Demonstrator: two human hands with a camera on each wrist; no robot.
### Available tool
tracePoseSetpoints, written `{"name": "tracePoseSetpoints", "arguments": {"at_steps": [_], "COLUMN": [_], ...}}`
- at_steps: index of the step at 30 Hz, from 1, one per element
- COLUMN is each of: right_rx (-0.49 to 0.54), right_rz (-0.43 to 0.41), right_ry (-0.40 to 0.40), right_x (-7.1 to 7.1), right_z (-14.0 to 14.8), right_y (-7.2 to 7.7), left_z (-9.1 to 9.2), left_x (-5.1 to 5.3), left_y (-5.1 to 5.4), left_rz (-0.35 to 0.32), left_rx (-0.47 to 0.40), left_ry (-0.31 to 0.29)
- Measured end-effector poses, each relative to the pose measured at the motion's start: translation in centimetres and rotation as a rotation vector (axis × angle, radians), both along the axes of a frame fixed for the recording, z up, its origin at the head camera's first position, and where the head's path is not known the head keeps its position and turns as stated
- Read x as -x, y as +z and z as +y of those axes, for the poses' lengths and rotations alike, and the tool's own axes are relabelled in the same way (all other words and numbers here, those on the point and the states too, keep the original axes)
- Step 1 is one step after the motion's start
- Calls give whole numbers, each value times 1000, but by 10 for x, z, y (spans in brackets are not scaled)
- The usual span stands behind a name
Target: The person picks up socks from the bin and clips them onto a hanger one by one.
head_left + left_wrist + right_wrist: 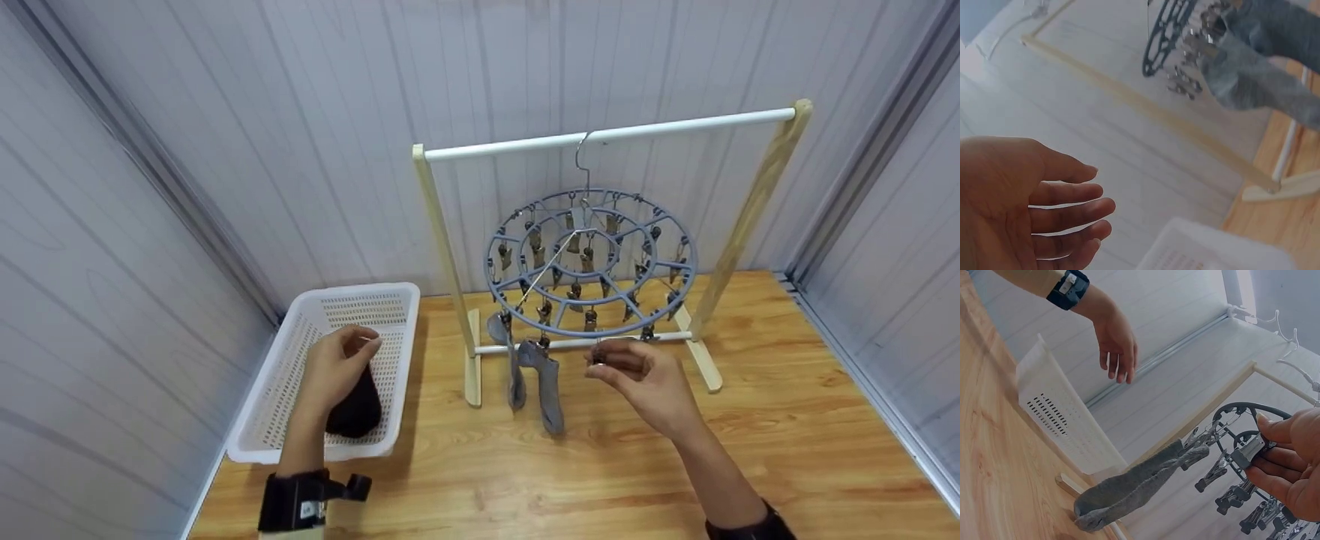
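My left hand [337,367] hovers over the white plastic basket [259,397], fingers loosely bent; the left wrist view shows nothing in the hand [1044,208]. Below it in the basket lies a black cloth item [358,409], possibly a sock, partly hidden by the hand. With thumb and fingers, my right hand [652,386] pinches a metal clip [1249,450] at the front of the round grey-blue clip hanger [559,330]. To the left of that hand, two grey socks [551,394] [516,375] dangle from neighbouring clips.
The hanger hooks over the white bar [510,146] of a wooden-legged rack [750,217]. Several other clips dangle from its rings. Rack and basket stand on a wood-grain table [465,465], with pale panel walls [300,112] at the back and sides.
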State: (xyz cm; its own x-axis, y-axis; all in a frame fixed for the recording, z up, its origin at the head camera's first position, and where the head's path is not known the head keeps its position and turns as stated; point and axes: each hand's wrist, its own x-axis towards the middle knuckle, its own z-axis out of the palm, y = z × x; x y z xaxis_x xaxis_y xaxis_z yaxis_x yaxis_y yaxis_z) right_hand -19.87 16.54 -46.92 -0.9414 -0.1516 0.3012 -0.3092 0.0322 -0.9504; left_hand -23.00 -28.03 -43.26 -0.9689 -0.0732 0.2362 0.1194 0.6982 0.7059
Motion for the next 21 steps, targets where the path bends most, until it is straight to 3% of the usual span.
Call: {"name": "tracePoseSetpoints", "arguments": {"at_steps": [8,16,21], "right_rx": [14,6,8], "right_rz": [19,35,34], "right_ry": [7,9,0], "right_x": [1,1,1], "right_z": [2,2,2], "right_y": [-1,-2,-1], "left_z": [-24,-42,-51], "left_x": [29,45,55], "left_y": [-19,-33,-43], "left_rz": [-76,-201,-242], "left_rx": [80,142,178], "left_ry": [17,65,92]}}
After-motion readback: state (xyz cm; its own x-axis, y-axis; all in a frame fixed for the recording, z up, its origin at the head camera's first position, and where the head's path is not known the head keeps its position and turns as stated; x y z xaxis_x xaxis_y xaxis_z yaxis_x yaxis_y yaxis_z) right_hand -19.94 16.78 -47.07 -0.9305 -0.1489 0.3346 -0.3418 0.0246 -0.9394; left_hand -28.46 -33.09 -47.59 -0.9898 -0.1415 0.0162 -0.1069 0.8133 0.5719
